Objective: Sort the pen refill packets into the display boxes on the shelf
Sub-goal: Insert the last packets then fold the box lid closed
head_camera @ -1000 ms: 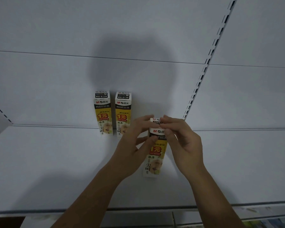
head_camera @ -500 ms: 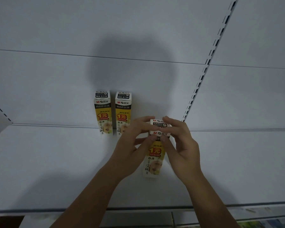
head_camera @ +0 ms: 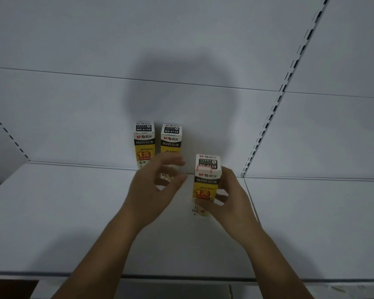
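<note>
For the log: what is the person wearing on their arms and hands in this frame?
Nothing visible. The left hand and right hand are ungloved, no rings showing; the left forearm and right forearm are bare to the frame edge, without sleeves, watch or bands.

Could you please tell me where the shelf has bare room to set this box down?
Bare shelf lies left of the far-left box, out to the corner, and right of the held box, beyond the slotted upright. It is crowded around the middle box and the held box, where the left hand hovers and the right hand holds.
</note>
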Tool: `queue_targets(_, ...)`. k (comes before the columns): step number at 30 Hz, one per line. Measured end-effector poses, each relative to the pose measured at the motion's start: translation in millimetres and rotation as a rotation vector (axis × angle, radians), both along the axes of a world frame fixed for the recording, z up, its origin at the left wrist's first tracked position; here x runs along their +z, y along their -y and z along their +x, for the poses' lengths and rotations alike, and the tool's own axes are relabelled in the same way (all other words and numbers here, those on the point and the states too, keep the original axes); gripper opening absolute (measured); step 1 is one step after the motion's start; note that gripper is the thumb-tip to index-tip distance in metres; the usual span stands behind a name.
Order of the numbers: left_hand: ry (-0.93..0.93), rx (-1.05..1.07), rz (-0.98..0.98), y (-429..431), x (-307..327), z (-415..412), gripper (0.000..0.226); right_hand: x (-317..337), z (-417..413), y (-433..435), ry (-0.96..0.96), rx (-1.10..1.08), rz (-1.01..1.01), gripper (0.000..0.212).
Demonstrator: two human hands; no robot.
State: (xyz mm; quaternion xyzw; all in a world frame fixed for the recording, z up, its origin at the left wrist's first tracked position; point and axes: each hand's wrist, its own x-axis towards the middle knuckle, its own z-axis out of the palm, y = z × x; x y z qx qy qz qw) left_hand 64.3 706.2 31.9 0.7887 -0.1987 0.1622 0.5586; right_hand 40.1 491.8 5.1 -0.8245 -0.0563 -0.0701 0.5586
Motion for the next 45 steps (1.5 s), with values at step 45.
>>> queue_targets(45, -0.249, 0.295, 0.065, -40, -65, 92, 0.068, -35, 107, -48, 0.004, -0.27, -0.007, 0.09)
